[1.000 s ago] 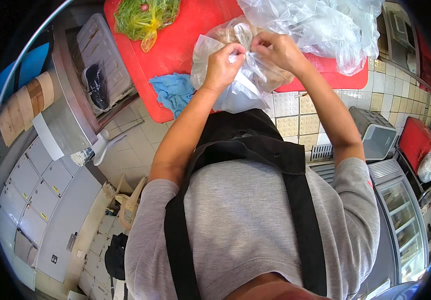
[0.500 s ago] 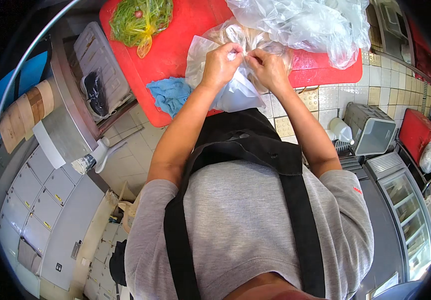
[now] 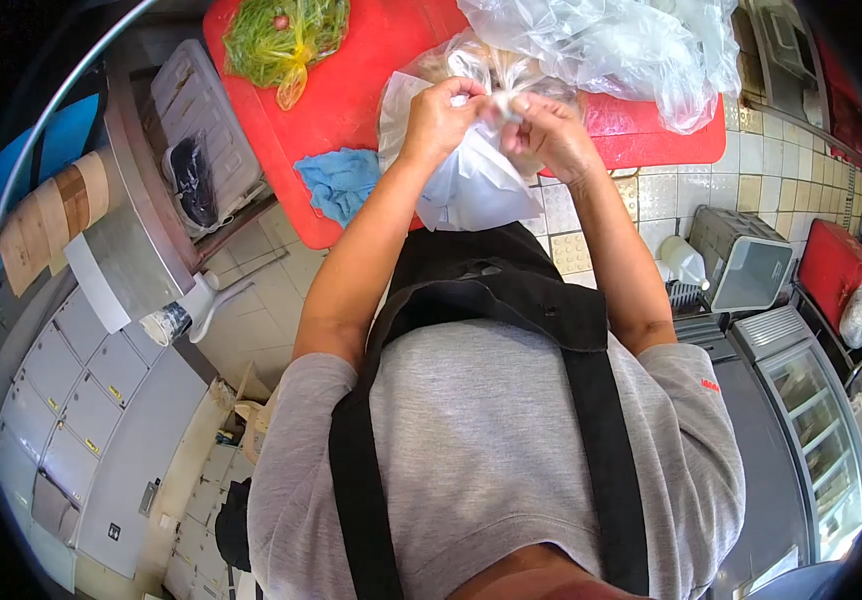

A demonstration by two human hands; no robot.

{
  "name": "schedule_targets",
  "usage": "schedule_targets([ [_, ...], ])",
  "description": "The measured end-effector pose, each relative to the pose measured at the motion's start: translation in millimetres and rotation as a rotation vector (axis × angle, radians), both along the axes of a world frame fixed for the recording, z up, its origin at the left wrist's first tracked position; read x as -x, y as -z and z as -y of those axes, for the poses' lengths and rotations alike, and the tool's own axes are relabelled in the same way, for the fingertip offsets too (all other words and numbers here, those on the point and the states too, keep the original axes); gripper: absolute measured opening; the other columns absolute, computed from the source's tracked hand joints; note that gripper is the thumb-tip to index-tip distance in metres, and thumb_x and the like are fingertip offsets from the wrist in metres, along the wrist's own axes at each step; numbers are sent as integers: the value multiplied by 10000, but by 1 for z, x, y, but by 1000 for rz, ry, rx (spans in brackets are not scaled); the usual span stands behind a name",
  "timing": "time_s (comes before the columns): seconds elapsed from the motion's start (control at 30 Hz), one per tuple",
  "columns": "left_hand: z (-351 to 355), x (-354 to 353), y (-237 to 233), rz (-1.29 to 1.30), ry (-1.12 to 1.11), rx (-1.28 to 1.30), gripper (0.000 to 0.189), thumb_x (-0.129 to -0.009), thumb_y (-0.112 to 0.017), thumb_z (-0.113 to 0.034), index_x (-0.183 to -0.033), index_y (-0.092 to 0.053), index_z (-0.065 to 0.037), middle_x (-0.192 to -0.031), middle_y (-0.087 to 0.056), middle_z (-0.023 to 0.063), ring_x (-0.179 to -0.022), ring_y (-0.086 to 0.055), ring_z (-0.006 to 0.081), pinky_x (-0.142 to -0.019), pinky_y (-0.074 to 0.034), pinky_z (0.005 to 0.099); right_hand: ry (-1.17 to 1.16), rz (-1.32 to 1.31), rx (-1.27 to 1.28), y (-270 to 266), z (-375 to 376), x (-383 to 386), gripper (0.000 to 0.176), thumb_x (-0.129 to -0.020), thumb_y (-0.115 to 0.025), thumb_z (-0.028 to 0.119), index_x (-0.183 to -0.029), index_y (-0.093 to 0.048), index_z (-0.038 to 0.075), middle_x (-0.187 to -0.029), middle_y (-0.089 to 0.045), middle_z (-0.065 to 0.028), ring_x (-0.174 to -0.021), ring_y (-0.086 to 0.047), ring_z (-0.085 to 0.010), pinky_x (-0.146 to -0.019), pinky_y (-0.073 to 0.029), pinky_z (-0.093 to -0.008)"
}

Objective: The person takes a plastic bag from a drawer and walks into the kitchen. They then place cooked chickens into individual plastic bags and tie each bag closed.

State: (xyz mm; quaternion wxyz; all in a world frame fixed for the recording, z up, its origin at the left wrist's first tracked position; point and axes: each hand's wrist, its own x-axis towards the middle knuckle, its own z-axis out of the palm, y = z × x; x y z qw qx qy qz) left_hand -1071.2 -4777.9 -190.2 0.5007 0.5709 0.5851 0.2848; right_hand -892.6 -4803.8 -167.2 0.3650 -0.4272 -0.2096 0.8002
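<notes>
Clear plastic bag: neck pinched tight between my left hand and right hand, body hanging below them. Risk, I judge: thin film tearing or slipping under hard twisting.

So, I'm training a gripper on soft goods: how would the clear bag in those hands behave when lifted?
Probably floppy: the clear bag sags crumpled below the left hand and right hand pinching its neck. Likely slippery, being thin glossy film. Weight unclear; contents are hidden.

Clear plastic bag, crumpled, neck gathered and pinched between both hands, body hung below them toward the person.
</notes>
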Motion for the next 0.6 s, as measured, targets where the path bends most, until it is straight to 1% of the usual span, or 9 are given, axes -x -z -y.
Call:
schedule_targets([
  [0.07, 1, -1, -1, 42, -3, -1, 148, -798, -685, -101, -904, -668, 2, -821, -672, 20, -759, -598, 75, -678, -484, 226, 43, 23, -150, 4, -2, -1, 219, -908, -596, 197, -1040, -650, 32, -841, -650, -30, -708, -549, -57, -603, -443, -208],
  [0.1, 2, -2, -1, 29, -27, 15, 163, -784, -690, -126, -895, -675, -8, -824, -681, 52, -761, -618, 101, -682, -490, 247, -48, 235, -271, 5, -2, 0, 262, -877, -592, 106, -1132, -627, 56, -935, -673, -70, -731, -608, -124, -640, -489, -253],
  [0.17, 3, -3, 1, 6, -75, 49, 194, -755, -702, -177, -877, -689, -26, -830, -699, 118, -766, -656, 153, -690, -503, 288, -85, 674, -807, 3, -2, 9, 338, -841, -583, 62, -1177, -609, 86, -967, -669, -99, -757, -631, -192, -671, -510, -298],
  [0.2, 4, -3, 1, 6, -71, 40, 176, -775, -692, -155, -881, -684, -15, -816, -692, 93, -750, -640, 129, -675, -498, 266, -104, 893, -1074, -2, -2, 13, 382, -823, -579, 41, -1200, -601, 101, -983, -667, -114, -769, -642, -226, -686, -520, -320],
  [0.23, 5, -4, 0, 7, -66, 32, 160, -794, -682, -134, -886, -679, -3, -802, -686, 69, -733, -624, 105, -661, -493, 245, -120, 1031, -1114, -7, -3, 14, 418, -779, -569, 26, -1184, -604, 122, -1038, -650, -132, -846, -635, -305, -732, -520, -377],
  [0.33, 7, -6, -4, 8, -74, 72, 141, -815, -671, -113, -887, -674, 7, -775, -678, 40, -718, -607, 77, -644, -488, 223, -241, 1306, -1192, 0, -4, 5, 383, -785, -563, 32, -1160, -597, 101, -1092, -640, -137, -826, -643, -313, -718, -527, -387],
  [0.43, 12, -7, -4, -7, -92, 62, 137, -811, -676, -115, -884, -676, 1, -769, -677, 33, -714, -604, 72, -641, -487, 225, -389, 1451, -1021, -7, 2, 6, 264, -785, -576, 65, -1041, -641, 61, -1010, -663, -158, -780, -646, -337, -688, -527, -391],
  [0.57, 17, -12, -11, -39, -136, -28, 129, -803, -681, -110, -884, -677, -9, -772, -677, 30, -700, -606, 80, -643, -491, 236, -55, 1125, -518, -6, 9, 22, 165, -800, -631, 145, -896, -680, 20, -795, -678, -151, -681, -655, -258, -636, -513, -351],
  [0.6, 18, -12, -10, -35, -144, -65, 129, -792, -679, -116, -872, -675, -15, -770, -680, 61, -698, -626, 116, -645, -496, 262, 3, 1025, -397, -1, 9, 25, 167, -804, -641, 163, -867, -684, 15, -750, -675, -139, -670, -652, -227, -630, -508, -337],
])
